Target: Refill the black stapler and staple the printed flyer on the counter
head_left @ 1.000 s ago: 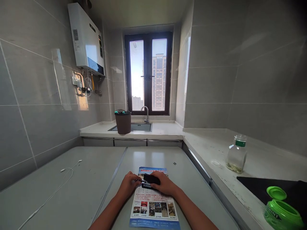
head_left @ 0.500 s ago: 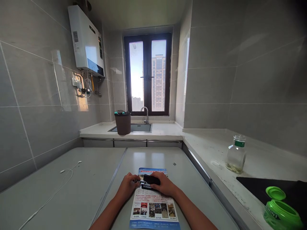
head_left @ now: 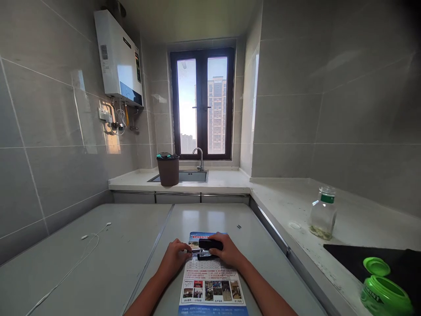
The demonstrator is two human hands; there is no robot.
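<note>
My right hand (head_left: 225, 250) is closed around a black stapler (head_left: 208, 244), whose top arm is lifted away from its base so that the shiny metal channel shows between them. Thumb and fingertips of my left hand (head_left: 179, 253) are pinched together at the channel's left end; what they hold there is too small to make out. Beneath both hands lies a printed leaflet (head_left: 215, 274) with blue bands, red text and a row of photos. Beyond my right hand, two small dark strips (head_left: 239, 226), perhaps staples, rest on the table (head_left: 263, 259).
A white cable (head_left: 70, 273) trails over the table's left half. On the right counter (head_left: 272, 188) stand a glass jar (head_left: 324, 215) and an open green tub (head_left: 384, 294), with a round clear lid (head_left: 294, 225) nearby. A brown bin (head_left: 168, 171) stands by the sink (head_left: 194, 176).
The stapler has shifted slightly right with my right hand, and its opening looks a little wider. My left fingertips have moved slightly right and down along its left end.
</note>
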